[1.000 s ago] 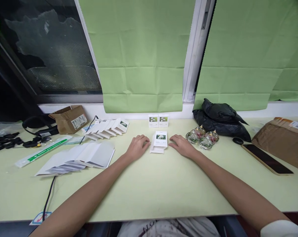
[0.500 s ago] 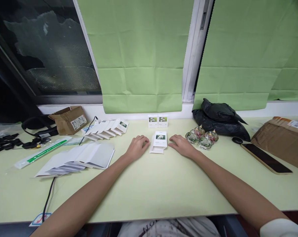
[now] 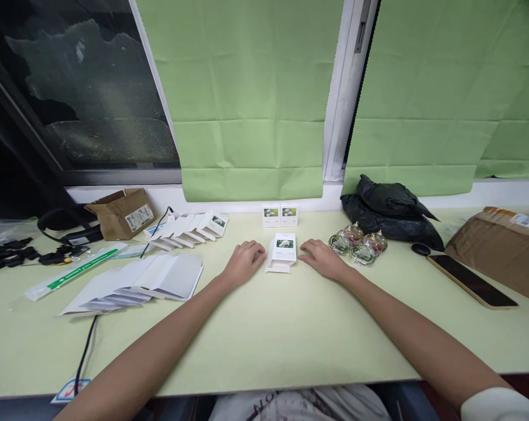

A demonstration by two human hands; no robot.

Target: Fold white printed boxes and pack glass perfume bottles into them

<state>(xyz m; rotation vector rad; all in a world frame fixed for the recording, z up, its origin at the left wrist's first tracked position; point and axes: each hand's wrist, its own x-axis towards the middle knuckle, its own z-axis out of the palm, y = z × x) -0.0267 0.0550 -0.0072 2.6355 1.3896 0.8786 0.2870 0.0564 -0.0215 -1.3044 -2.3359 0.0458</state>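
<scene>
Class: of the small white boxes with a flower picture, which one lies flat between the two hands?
The unfolded box between the left hand and right hand; the two boxes behind stand upright.

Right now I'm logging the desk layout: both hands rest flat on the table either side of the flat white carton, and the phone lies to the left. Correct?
Not quite. The head view shows the phone lying to the right, past the right hand.

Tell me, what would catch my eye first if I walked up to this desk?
Two bare hands lie palm down at the middle of the pale green table, the left hand and the right hand on either side of a small white carton printed with a flower picture. Fans of flat white cartons spread out to the left, and shiny round glass ornaments sit to the right, before a black bag.
</scene>
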